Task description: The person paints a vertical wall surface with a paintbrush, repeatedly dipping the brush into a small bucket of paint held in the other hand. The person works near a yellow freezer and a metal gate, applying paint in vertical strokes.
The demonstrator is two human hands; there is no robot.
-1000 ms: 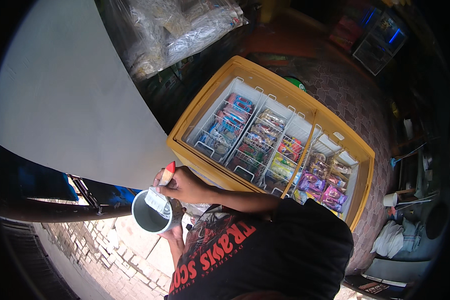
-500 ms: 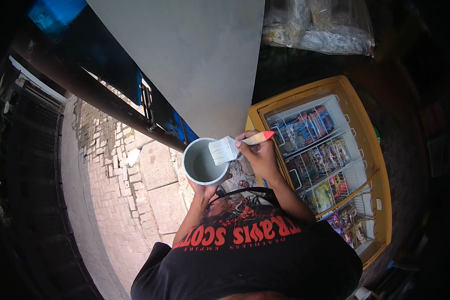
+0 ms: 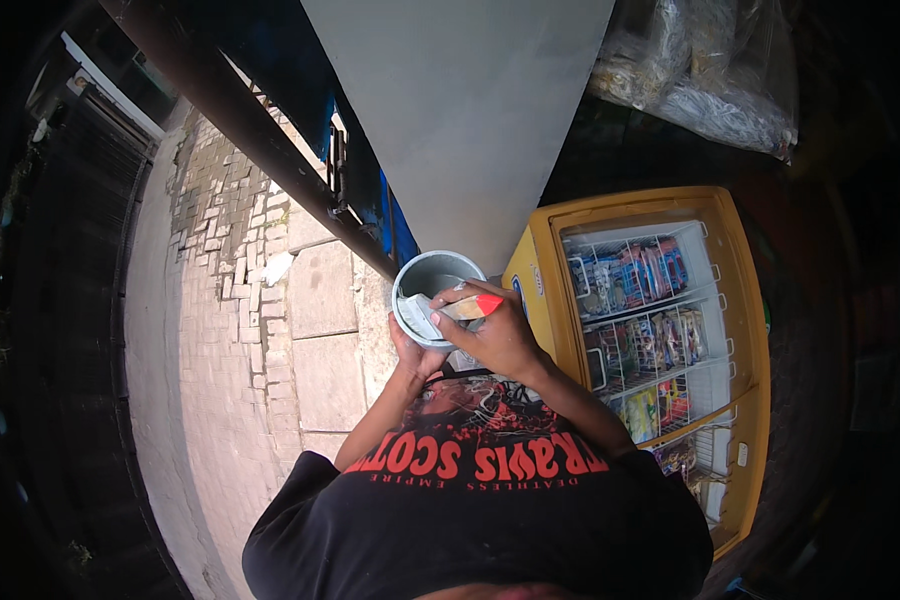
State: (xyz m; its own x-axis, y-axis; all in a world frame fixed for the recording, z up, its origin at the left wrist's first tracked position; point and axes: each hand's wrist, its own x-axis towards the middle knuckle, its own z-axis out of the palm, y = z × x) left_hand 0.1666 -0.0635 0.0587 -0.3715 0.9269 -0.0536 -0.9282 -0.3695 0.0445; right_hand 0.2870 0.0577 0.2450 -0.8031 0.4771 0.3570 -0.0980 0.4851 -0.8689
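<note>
A round, light grey bucket [image 3: 440, 263] is held in front of my body, its open top facing up. My left hand [image 3: 411, 352] is closed round its near side and underside; part of that hand is hidden below the rim. In my right hand [image 3: 502, 340] is a paintbrush [image 3: 468, 307] with a wooden, red-tipped handle, gripped low near the ferrule. The brush head is down inside the bucket at its near left wall, and its bristles are partly out of sight. Directly ahead of the bucket stands a smooth grey wall or pillar [image 3: 460, 120].
On the right stands a yellow-framed chest freezer [image 3: 555, 300] with wire baskets of colourful packets. Clear plastic bags [image 3: 715, 95] hang or lie at the upper right. A dark metal beam [image 3: 260, 130] slants beside the pillar. Paving [image 3: 320, 290] spreads out at left.
My right hand has moved left and lowered the brush from above the bucket's right rim into it. My view has shifted, so the surroundings sit further right and lower.
</note>
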